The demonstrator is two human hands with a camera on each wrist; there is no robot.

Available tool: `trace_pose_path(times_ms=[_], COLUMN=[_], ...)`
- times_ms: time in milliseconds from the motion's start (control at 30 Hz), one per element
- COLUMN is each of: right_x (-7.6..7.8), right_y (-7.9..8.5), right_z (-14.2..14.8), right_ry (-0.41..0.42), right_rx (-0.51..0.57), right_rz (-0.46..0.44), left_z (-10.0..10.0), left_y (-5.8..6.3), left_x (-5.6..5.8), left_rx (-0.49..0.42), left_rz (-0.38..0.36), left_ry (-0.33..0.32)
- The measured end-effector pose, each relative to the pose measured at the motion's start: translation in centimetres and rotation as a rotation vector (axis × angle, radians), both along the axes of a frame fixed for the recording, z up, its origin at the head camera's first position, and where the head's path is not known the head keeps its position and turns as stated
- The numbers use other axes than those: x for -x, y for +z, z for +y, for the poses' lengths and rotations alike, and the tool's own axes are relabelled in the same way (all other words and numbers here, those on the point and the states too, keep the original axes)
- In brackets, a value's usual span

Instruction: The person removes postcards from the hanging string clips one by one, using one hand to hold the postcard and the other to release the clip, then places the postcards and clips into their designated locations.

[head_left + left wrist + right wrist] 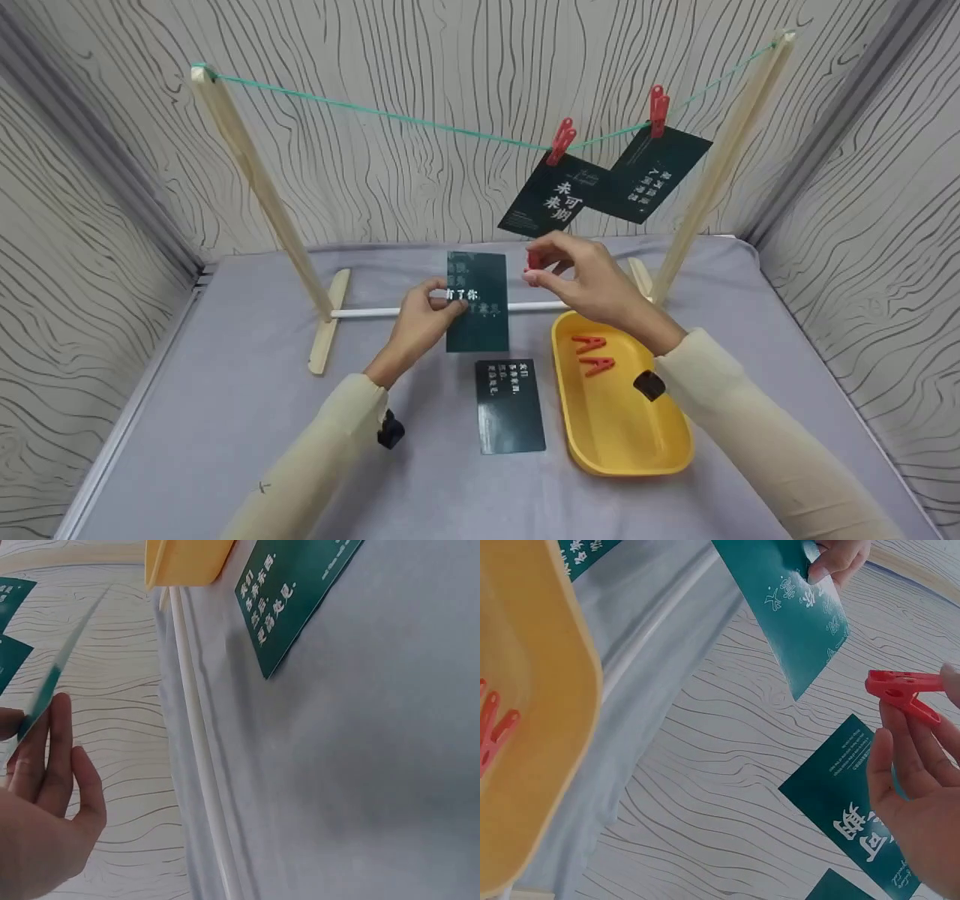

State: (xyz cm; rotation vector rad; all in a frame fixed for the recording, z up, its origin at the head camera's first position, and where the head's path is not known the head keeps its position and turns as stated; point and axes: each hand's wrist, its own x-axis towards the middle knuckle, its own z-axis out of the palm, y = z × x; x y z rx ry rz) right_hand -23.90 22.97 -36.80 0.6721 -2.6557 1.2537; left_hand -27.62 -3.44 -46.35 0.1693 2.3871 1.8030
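My left hand point(429, 315) pinches a dark green card point(480, 330) with white lettering by its left edge, thumb in front. In the left wrist view that card point(54, 679) appears nearly edge-on. My right hand point(592, 277) holds a red clothespin point(533, 268) between thumb and fingers, just right of the card and apart from it. The right wrist view shows the clothespin point(904, 686) side-on. Two more green cards point(551, 199) point(660, 176) hang from a green string point(390, 115) by red clothespins point(561, 142) point(658, 112). Another green card point(510, 412) lies on the cloth.
A yellow tub point(622, 442) with two red clothespins point(596, 365) inside stands beneath my right forearm. Wooden posts point(259, 187) point(724, 172) carry the string at each side, with a white rod point(367, 313) between their feet. Behind is a wood-grain patterned wall point(420, 60).
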Motion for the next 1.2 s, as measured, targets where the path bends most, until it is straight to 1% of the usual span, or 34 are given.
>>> trace_pose_path(times_ms=[133,200,367,500,733,867,933,1067,1133,1200], right_x=[-0.6,-0.8,-1.4,-1.7,-1.9,-2.0,-2.1,-2.3,-2.4,-2.4], right_y=[-0.9,-1.3,-2.2,-3.1,-4.4,-5.0,-5.3,-6.2,-6.6,-6.9], right_z=[0.5,0.8,1.5,1.9,2.7,3.2,3.5,3.8,3.9,4.0], right_ry=[-0.005,-0.005,0.006,0.056,0.055,0.053,0.047,0.045,0.054,0.076], right_rx=[-0.056,-0.074,-0.115,-0.153,-0.203,-0.213,-0.215,-0.247,-0.299,-0.346], right_rz=[-0.066,-0.090,-0.101,-0.098,-0.130,-0.150,-0.164,-0.186,-0.187,-0.207], left_z=[0.1,0.1,0.4,0.6,0.7,0.8,1.0,1.3,1.4,1.5], left_y=[-0.9,-1.5,-2.6,-3.0,-3.6,-4.0,-4.1,-4.7,-5.0,-5.4], left_x=[-0.7,-1.2,-2.0,-2.4,-2.8,-3.2,-3.4,-3.9,-4.2,-4.5], left_rx=[-0.010,-0.006,0.031,0.033,-0.051,-0.077,-0.082,-0.063,-0.038,-0.007], left_rz=[-0.032,-0.041,-0.050,-0.076,-0.134,-0.162,-0.192,-0.251,-0.267,-0.275], left_ry=[-0.032,-0.038,-0.042,-0.038,-0.050,-0.058,-0.058,-0.057,-0.059,-0.064])
